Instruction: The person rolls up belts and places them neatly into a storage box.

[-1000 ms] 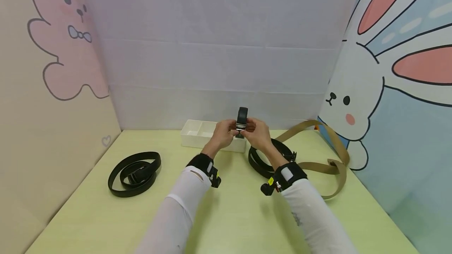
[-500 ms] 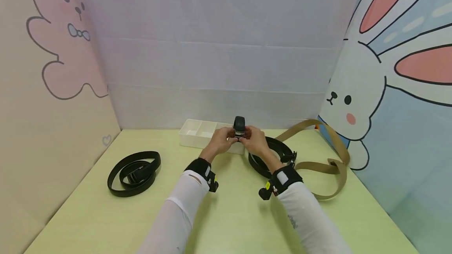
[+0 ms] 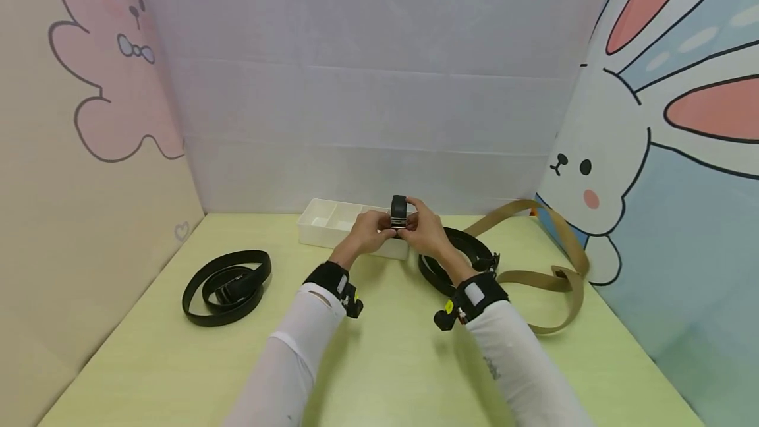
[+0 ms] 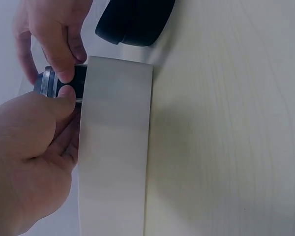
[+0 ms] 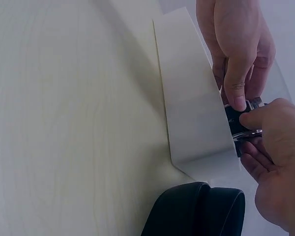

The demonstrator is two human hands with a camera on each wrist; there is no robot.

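Observation:
A rolled black belt (image 3: 398, 206) with a silver buckle is held upright at the right end of a white divided tray (image 3: 323, 236). My left hand (image 3: 366, 232) grips its left side, and my right hand (image 3: 428, 230) grips the right, one finger reaching up beside the roll. In the left wrist view both thumbs press on the dark buckle plate (image 4: 79, 78), just past the tray's wall. From the right wrist, the buckle (image 5: 234, 119) shows between the thumbs at the tray's rim. Most of the roll is hidden behind the hands there.
On the left of the table (image 3: 379, 374) lies a coiled black belt (image 3: 196, 282). Another coiled black belt (image 3: 435, 275) sits under the right forearm. A tan webbing belt (image 3: 572, 249) loops loosely at the right, near the wall. The tray stands near the back wall.
Both hands have brought the rolled belt down and slightly left, closer over the tray. The right hand's finger has risen alongside the roll. The other belts stay where they were.

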